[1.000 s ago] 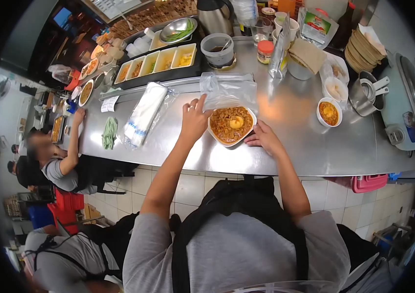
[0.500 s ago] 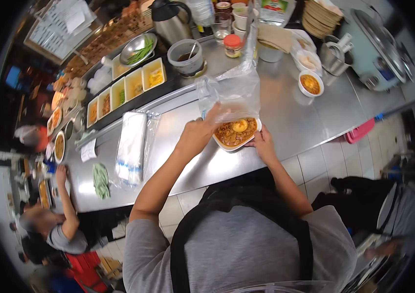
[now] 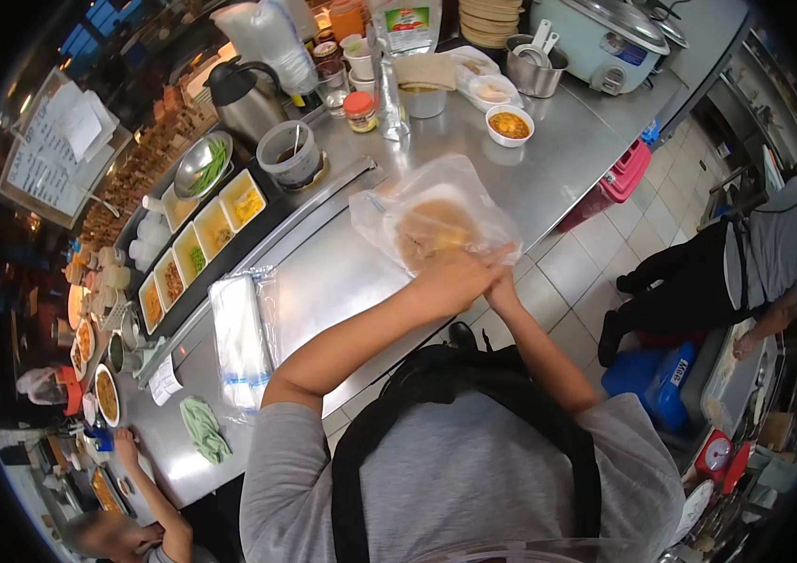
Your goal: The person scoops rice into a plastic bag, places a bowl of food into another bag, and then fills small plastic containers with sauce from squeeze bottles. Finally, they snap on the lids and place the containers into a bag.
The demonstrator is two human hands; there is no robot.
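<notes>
A clear plastic bag (image 3: 389, 211) now lies over the white bowl of reddish-brown food (image 3: 438, 230), which shows blurred through it with a yellow spot near the front. My left hand (image 3: 450, 281) rests at the bowl's front edge on the bag, its fingers pointing right and partly hidden. Close against it, at the right front corner, my right hand (image 3: 500, 281) is mostly covered by the left hand and the plastic. A stack of folded plastic bags (image 3: 241, 338) lies on the steel counter (image 3: 323, 300) to the left.
Ingredient trays (image 3: 194, 246) run along the back left, beside a grey tub (image 3: 288, 169). A small bowl of orange food (image 3: 509, 125) sits at the back right. A green cloth (image 3: 203, 430) is at the left. One co-worker (image 3: 126, 535) is at lower left, another (image 3: 764, 244) at right.
The plastic has come down over the bowl, whose food was uncovered before. My left hand has moved right and down, next to my right hand. The view has turned.
</notes>
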